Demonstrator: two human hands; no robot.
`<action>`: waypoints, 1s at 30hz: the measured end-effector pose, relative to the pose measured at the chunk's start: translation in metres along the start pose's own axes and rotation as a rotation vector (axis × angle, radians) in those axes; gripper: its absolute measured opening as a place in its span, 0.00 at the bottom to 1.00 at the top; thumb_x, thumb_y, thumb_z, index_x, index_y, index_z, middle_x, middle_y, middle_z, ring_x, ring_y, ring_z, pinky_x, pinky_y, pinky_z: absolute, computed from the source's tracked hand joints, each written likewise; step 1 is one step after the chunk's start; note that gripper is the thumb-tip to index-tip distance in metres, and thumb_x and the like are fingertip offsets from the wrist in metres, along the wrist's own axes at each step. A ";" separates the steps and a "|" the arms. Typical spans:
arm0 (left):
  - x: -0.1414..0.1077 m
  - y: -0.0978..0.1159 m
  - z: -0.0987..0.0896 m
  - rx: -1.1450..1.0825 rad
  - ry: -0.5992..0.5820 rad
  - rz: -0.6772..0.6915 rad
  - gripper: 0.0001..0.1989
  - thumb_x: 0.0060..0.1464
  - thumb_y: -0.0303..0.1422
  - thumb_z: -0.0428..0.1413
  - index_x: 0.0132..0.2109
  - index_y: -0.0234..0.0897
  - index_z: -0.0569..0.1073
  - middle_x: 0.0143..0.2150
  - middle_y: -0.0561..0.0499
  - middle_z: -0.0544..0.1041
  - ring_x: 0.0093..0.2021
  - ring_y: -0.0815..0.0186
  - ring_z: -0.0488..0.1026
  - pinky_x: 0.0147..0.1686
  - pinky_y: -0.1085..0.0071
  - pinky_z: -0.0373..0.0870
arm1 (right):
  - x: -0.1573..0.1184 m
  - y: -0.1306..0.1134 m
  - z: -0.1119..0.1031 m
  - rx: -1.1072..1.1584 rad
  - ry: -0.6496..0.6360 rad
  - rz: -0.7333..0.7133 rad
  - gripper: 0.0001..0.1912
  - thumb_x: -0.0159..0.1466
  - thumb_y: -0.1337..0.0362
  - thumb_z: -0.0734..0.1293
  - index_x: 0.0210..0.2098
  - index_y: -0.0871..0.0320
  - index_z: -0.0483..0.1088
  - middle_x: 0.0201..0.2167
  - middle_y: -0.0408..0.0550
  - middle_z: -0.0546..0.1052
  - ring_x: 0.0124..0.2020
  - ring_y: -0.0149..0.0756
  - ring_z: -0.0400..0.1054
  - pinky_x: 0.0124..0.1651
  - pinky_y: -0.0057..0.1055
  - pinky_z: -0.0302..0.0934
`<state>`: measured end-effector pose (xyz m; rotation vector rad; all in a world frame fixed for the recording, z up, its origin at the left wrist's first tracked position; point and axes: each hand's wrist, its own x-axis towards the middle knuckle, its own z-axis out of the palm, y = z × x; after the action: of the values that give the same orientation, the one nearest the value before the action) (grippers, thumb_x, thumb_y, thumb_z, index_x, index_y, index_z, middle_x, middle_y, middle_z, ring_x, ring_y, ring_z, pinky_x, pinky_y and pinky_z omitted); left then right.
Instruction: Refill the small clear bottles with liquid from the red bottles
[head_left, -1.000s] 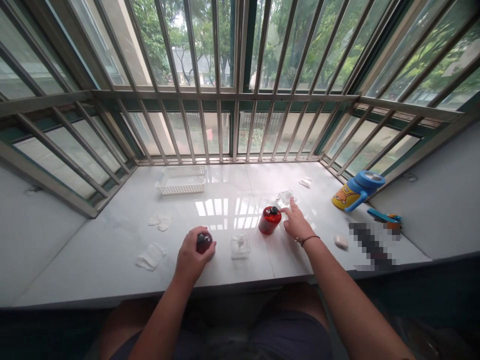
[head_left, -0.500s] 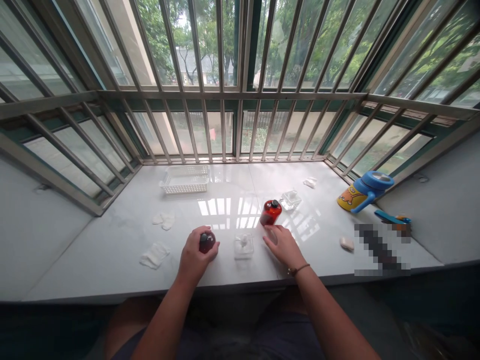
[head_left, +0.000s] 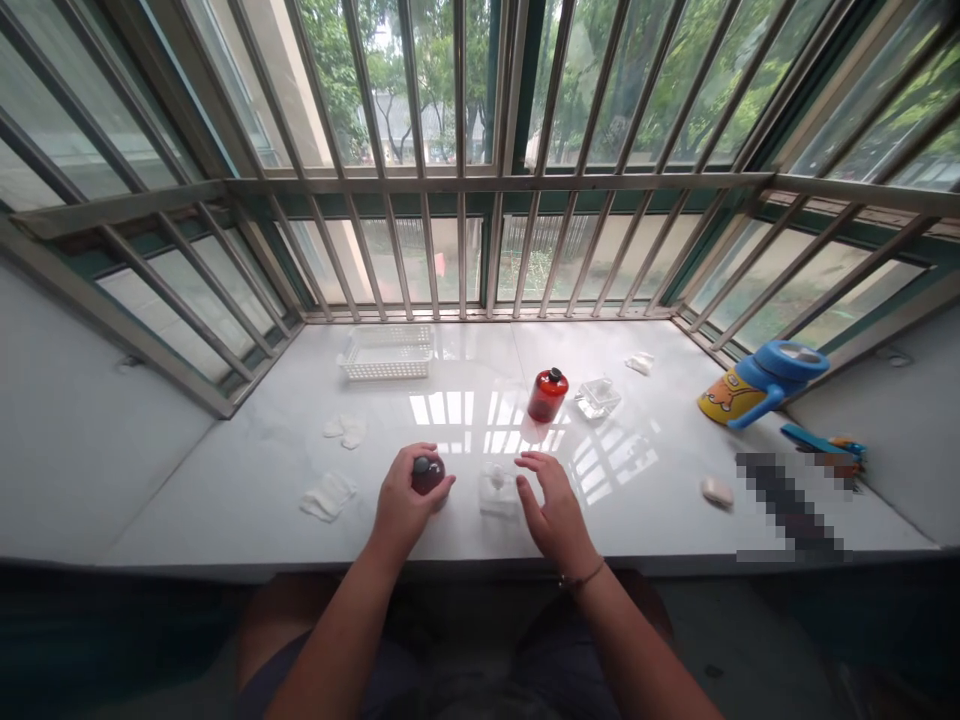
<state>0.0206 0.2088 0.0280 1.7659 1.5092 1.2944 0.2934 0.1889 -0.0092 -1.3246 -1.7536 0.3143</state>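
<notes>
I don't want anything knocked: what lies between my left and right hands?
In the head view, a clear square container sits between the left hand, around the dark bottle, and the right hand.

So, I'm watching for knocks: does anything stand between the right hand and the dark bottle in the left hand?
Yes: a clear square object stands on the white surface between the right hand and the dark bottle, closer to the right hand.

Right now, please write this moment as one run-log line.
left hand: holds dark bottle | right hand: open, near clear container | red bottle: upright, untouched
</notes>
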 end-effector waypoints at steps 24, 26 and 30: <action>0.011 -0.013 0.007 -0.008 -0.068 0.120 0.20 0.69 0.46 0.58 0.62 0.43 0.73 0.60 0.42 0.79 0.61 0.51 0.77 0.64 0.52 0.73 | -0.027 0.018 0.014 0.009 0.018 0.066 0.31 0.72 0.47 0.72 0.67 0.52 0.63 0.61 0.59 0.75 0.63 0.55 0.72 0.67 0.60 0.70; 0.013 -0.013 0.007 -0.016 -0.077 0.148 0.17 0.74 0.44 0.51 0.62 0.43 0.73 0.60 0.42 0.79 0.62 0.53 0.77 0.64 0.54 0.73 | -0.031 0.023 0.007 -0.021 0.052 0.034 0.29 0.72 0.47 0.72 0.65 0.52 0.64 0.61 0.60 0.75 0.63 0.56 0.71 0.67 0.61 0.69; 0.014 -0.006 0.011 -0.035 -0.028 0.144 0.13 0.75 0.41 0.49 0.56 0.43 0.75 0.57 0.43 0.80 0.60 0.54 0.78 0.62 0.54 0.75 | -0.040 0.031 0.001 -0.061 0.091 0.019 0.28 0.73 0.48 0.71 0.66 0.51 0.62 0.62 0.61 0.74 0.63 0.57 0.70 0.66 0.63 0.68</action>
<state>0.0261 0.2256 0.0229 1.8921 1.3569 1.3505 0.3139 0.1666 -0.0495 -1.3786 -1.6871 0.2092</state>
